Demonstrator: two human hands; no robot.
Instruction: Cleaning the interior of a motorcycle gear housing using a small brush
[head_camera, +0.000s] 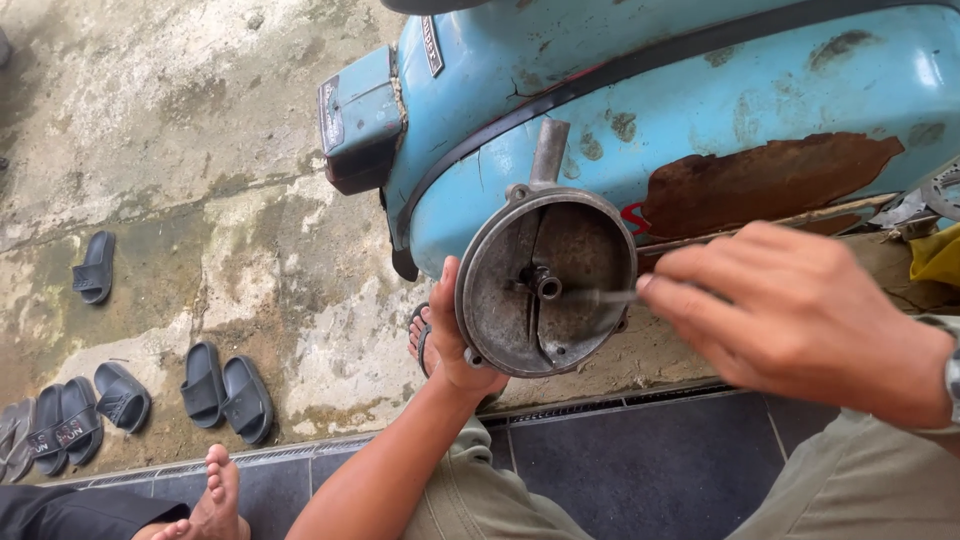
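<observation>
Item: round metal housing (545, 282), held before the blue scooter (700, 110), left hand (455, 335) gripping its rim. Right hand (790, 315) pinching a thin tool (600, 296) into the hub. Step: probing centre; next needs steady aim.

We're looking at a home's front yard doubling as a repair spot: a rusting blue scooter (650, 130) is sitting on stained, cracked concrete ground (180, 130), dark slippers (225, 392) are lying scattered by the tiled step (640, 450) (the usual doorstep pile), and loose metal parts (925, 200) are resting beside the scooter's flank.
</observation>
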